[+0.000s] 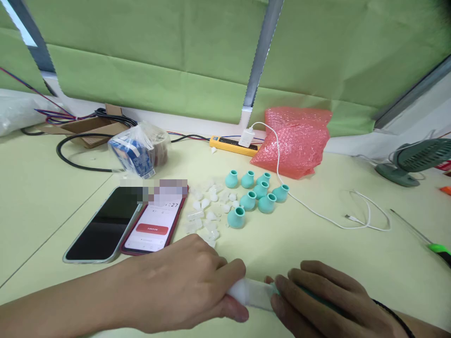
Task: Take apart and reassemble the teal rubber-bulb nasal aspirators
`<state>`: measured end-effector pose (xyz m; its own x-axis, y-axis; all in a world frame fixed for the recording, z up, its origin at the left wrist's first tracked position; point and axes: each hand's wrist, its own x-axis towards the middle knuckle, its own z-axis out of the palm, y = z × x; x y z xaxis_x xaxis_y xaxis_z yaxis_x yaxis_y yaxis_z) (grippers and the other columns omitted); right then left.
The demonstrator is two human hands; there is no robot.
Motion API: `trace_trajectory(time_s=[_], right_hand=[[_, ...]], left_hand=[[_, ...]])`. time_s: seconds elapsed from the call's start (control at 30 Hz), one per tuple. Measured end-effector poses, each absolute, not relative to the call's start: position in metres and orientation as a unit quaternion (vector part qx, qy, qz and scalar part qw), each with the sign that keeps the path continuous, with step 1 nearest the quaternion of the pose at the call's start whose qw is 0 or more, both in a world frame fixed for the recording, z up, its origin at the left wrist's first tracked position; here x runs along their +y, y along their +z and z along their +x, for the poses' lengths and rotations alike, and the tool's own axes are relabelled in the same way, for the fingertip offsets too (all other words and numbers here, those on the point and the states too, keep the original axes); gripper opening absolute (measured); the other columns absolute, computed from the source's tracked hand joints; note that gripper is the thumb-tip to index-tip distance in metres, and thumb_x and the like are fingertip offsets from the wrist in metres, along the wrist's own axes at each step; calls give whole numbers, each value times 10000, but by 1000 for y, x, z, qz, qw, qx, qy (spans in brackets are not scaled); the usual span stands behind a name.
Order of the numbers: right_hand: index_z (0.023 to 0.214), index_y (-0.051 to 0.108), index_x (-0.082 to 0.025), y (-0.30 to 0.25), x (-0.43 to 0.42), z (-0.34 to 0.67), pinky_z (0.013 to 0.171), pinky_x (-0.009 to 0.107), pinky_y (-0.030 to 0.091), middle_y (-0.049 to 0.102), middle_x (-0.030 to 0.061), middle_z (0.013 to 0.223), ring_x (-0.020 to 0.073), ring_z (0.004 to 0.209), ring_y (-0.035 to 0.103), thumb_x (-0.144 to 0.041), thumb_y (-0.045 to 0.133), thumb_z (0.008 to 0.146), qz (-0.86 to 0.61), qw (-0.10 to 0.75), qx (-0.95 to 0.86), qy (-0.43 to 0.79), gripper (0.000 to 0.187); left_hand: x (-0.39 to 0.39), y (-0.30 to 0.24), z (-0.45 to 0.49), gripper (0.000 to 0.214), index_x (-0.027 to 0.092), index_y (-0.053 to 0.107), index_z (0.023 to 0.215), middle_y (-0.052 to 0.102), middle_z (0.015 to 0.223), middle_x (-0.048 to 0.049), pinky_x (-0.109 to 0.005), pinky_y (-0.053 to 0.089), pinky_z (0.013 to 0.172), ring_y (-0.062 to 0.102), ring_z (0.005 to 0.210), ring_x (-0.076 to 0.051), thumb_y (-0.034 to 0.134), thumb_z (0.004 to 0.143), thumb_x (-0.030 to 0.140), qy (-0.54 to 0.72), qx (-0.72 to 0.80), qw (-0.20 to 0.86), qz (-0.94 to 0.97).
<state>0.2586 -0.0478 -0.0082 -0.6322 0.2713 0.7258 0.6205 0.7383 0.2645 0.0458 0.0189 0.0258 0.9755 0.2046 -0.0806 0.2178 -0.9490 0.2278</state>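
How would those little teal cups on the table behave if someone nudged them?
Probably light: the teal cups are small and look hollow, with open mouths. Apt to tip or roll, I'd guess, since their bodies are rounded and some lean sideways on the table. Their matte, rubbery look suggests soft and grippy rather than slippery.

Left hand [183, 281] and right hand [324, 300] both grip a white translucent part [252, 293] at the table's [352, 272] near edge; something teal under the right fingers is mostly hidden. Mid-table: teal silicone cups [255, 195] beside a scatter of clear small pieces [206, 211]. Two phones [105, 225] lie to the left, touching. Pink bubble wrap [296, 141] and a yellow power strip [232, 145] sit at the far edge, with a white cable [352, 220] to the right.
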Motion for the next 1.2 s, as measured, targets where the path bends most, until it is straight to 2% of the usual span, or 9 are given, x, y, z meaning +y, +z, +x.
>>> trace_trajectory(time_s=[0.13,0.27,0.37,0.53,0.73,0.93,1.07,1.13,1.2], right_hand=[[682,639,-233,-11,-47,246,535,234,498,667,-11,645,124,558,596,-143,473,814,-282,376,-847,-249,231],[629,628,-208,-7,-42,244,528,241,471,660,-15,612,110,521,572,-106,388,852,-272,395,-852,-211,343],[636,627,-204,-4,-39,246,500,246,456,663,-27,612,103,502,563,-96,390,849,-261,411,-855,-178,336],[679,623,-176,3,-39,248,502,246,481,679,-31,621,102,507,581,-100,428,839,-253,394,-873,-136,263],[650,613,-154,14,-37,251,524,240,517,688,-9,632,113,529,598,-79,575,733,-236,321,-909,-119,118],[670,564,-156,5,-30,251,536,278,483,657,11,633,108,545,550,-46,610,665,-262,370,-886,-98,119],[804,564,-157,2,-25,254,689,413,427,638,34,722,183,713,548,-148,614,669,-318,282,-898,-111,144],[819,557,-163,4,-23,257,678,399,419,620,27,712,182,703,536,-175,596,675,-344,246,-902,-86,149],[800,551,-170,9,-22,261,591,340,423,594,19,672,164,641,521,-166,574,674,-379,226,-896,-57,128]], left_hand=[[19,25,47,238,179,408,735,558,609,-8,-270,311,458,504,511,-165,331,875,356,-34,109,107,988],[19,22,47,235,181,412,741,554,613,1,-276,311,464,508,519,-166,330,874,357,-21,105,90,990],[18,22,47,224,181,419,737,553,608,8,-276,314,464,512,520,-161,362,864,356,-13,99,90,991],[18,22,47,223,179,434,737,551,590,11,-275,325,465,507,505,-154,374,859,356,-7,97,85,992],[17,25,49,224,183,423,757,547,604,16,-276,335,459,515,514,-160,362,858,373,-33,99,83,991],[17,21,50,281,167,454,760,557,601,0,-266,351,456,513,494,-158,331,862,398,-7,122,58,991],[18,13,50,376,158,491,736,566,577,-14,-261,364,454,522,479,-157,239,887,393,69,164,45,983],[18,14,49,413,157,512,808,571,569,-14,-256,381,459,542,498,-161,195,890,409,107,180,57,976],[17,17,46,417,154,495,941,577,592,-11,-252,402,472,554,525,-160,187,886,430,138,182,83,970]])
